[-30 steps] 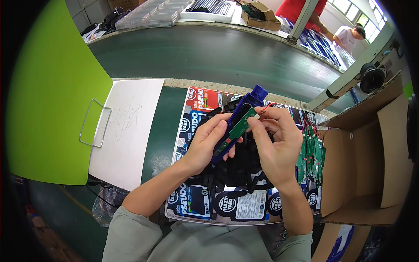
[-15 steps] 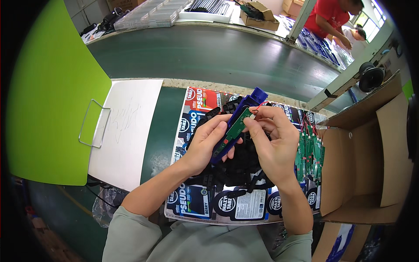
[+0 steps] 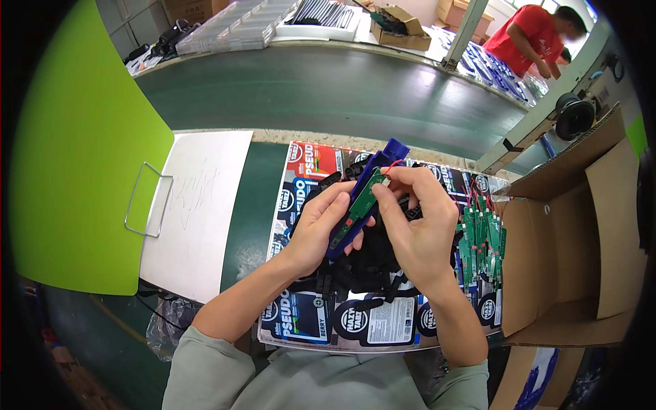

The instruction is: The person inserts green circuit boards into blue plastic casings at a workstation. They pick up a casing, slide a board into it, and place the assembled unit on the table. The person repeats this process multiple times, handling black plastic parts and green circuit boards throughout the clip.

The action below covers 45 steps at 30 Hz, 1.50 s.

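Observation:
My left hand [image 3: 321, 222] is closed around a long blue plastic housing [image 3: 394, 147], tilted with its upper end to the right. A narrow green circuit board [image 3: 365, 199] with a red wire at its top lies along the housing. The thumb and forefinger of my right hand [image 3: 420, 222] pinch the board's upper end by the wire. Beneath both hands is a heap of black plastic parts [image 3: 365, 270], partly hidden by them. Several more green circuit boards [image 3: 482, 239] with red wires lie in a bunch right of my right hand.
A printed sheet [image 3: 304, 321] covers the work surface under the parts. An open cardboard box [image 3: 560, 266] stands at right, a green folder [image 3: 82, 157] and white paper [image 3: 198, 198] at left. Beyond runs a green conveyor belt [image 3: 294, 89]; a person in red [image 3: 529, 37] works at far right.
The housing and board have shifted slightly left with both hands. My right fingers stay on the board's upper end. The person in red has shifted a little.

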Each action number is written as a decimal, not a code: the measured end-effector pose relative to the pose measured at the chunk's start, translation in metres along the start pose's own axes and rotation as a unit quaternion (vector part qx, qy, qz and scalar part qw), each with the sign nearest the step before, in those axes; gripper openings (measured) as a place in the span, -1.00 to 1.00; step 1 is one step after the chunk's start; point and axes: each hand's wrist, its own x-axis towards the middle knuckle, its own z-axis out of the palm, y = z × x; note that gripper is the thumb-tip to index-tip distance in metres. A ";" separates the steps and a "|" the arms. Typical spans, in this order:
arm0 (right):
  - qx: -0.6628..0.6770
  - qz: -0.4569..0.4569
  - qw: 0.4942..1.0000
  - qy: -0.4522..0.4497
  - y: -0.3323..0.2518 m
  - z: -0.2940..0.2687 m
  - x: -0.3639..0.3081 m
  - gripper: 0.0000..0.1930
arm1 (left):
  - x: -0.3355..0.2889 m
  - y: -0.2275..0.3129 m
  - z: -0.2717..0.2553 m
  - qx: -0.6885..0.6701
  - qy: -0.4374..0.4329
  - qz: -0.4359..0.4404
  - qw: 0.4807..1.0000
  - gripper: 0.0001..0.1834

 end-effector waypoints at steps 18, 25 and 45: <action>0.043 0.110 0.990 0.080 0.022 0.013 -0.013 -0.36 | -0.008 -0.003 0.009 0.117 -0.004 0.044 0.992 -0.56; 0.092 0.182 0.978 0.036 0.025 0.009 -0.012 -0.43 | -0.009 -0.003 0.010 0.139 0.002 0.052 0.989 -0.58; 0.112 0.184 0.976 0.020 0.027 0.007 -0.012 -0.56 | -0.010 -0.004 0.011 0.160 0.013 0.056 0.985 -0.56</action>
